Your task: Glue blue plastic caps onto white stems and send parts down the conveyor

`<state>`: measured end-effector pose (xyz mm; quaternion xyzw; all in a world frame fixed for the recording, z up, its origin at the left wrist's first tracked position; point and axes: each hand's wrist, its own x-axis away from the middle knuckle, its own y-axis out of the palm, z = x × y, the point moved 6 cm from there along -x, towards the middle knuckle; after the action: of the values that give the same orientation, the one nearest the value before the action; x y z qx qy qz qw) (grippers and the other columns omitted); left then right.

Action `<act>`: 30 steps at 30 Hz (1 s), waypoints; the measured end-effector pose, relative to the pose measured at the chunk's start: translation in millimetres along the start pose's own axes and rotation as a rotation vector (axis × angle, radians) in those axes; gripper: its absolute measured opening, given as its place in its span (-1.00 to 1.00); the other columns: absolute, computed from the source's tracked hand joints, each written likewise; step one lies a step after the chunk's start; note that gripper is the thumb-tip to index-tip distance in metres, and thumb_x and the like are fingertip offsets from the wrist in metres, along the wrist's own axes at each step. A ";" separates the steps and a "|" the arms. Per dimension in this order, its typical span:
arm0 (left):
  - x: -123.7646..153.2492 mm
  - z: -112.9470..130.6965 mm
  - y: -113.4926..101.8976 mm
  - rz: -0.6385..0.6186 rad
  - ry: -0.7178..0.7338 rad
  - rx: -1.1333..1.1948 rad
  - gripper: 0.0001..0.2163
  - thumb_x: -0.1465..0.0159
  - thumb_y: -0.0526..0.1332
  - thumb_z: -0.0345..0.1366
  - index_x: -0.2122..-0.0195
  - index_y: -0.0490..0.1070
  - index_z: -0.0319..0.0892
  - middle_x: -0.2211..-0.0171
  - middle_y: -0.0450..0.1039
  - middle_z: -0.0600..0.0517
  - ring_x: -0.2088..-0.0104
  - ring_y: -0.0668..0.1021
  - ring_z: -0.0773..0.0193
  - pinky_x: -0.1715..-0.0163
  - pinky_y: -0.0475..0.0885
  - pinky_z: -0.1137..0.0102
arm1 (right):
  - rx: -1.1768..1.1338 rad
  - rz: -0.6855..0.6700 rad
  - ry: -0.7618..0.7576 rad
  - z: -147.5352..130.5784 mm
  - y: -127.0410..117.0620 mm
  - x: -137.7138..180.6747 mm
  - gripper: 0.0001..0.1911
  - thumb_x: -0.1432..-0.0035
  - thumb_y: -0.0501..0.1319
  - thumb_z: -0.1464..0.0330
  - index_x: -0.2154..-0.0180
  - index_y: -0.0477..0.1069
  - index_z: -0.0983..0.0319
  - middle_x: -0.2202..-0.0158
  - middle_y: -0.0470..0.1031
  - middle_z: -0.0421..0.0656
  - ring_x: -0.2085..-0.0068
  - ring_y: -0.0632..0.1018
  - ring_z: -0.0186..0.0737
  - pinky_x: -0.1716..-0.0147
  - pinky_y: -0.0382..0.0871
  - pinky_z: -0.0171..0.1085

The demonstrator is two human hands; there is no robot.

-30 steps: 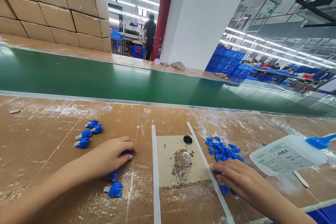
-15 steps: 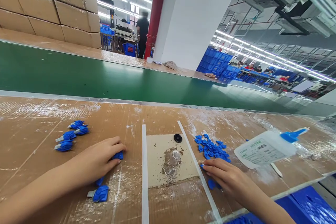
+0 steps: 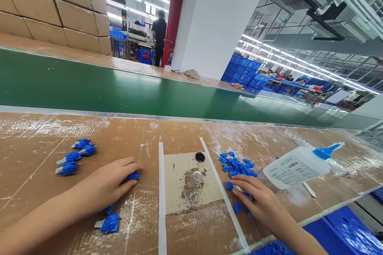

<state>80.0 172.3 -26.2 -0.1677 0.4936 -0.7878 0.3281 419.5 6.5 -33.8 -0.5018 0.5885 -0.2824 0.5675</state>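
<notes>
My left hand (image 3: 115, 179) rests on the table with thumb and fingers closed round a small blue piece (image 3: 131, 176). Close to its wrist lies another blue piece with a pale grey tab (image 3: 109, 223); several similar ones (image 3: 67, 168) sit farther left. My right hand (image 3: 260, 199) is at the near edge of a pile of small flat blue pieces (image 3: 237, 166). Its thumb and forefinger are apart, beside a single blue piece (image 3: 229, 185). Between the hands, a small clear cup-like thing (image 3: 196, 179) stands on a beige, wet-spotted board (image 3: 175, 187).
A black round cap (image 3: 200, 157) lies on the board, between white tape strips (image 3: 162, 199). Right of the pile are a white squeeze bottle with blue nozzle (image 3: 296, 167) and a pale stick (image 3: 309, 190). A green conveyor belt (image 3: 134, 91) runs behind; a blue bin (image 3: 344, 227) is below right.
The right thumb and forefinger have parted, and a blue piece by the fingertips shows more fully. My left hand keeps its hold. The whole view has shifted slightly.
</notes>
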 end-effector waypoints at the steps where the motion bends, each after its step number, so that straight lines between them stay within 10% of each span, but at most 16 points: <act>1: -0.4 1.2 1.6 -0.031 -0.006 0.012 -0.72 -0.29 0.05 -0.27 0.05 0.46 -0.07 0.14 0.49 -0.04 0.14 0.55 0.14 0.11 0.43 0.29 | -0.005 0.007 0.011 0.4 2.0 -0.4 -0.78 -0.30 0.11 0.35 0.12 0.52 0.18 0.10 0.56 -0.04 0.10 0.59 -0.09 0.11 0.56 -0.06; 9: -4.6 12.7 -2.8 -0.022 -0.056 0.267 -0.73 -0.30 0.08 -0.18 0.10 0.50 -0.09 0.08 0.49 -0.03 0.06 0.51 0.11 0.03 0.37 0.29 | -0.039 0.047 0.116 -0.1 20.4 -0.7 -0.64 -0.34 0.02 0.27 0.24 0.58 0.20 0.15 0.59 -0.02 0.13 0.61 -0.03 0.14 0.58 -0.02; 17: 4.7 11.6 21.9 -0.074 -0.516 1.313 -0.77 -0.15 0.35 -0.20 0.20 0.46 -0.14 0.19 0.58 -0.01 0.23 0.61 0.25 0.25 0.52 0.45 | -0.113 0.045 0.252 1.7 19.6 -0.5 -0.81 -0.23 0.14 0.33 0.30 0.53 0.19 0.17 0.58 -0.04 0.13 0.59 0.05 0.13 0.51 0.06; 30: 7.9 19.4 19.2 -0.019 -0.562 1.509 -0.58 -0.02 0.48 -0.29 0.11 0.43 -0.24 0.14 0.60 -0.20 0.11 0.63 0.14 0.14 0.56 0.45 | -0.484 0.068 0.086 -60.7 27.4 -52.2 -0.64 -0.26 0.16 0.39 -0.05 0.24 -0.03 0.03 0.47 -0.24 -0.02 0.47 -0.24 -0.03 0.38 -0.16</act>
<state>92.5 148.2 -34.8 -0.0970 -0.2742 -0.8401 0.4579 346.7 49.0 -26.6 -0.5905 0.6793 -0.1351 0.4144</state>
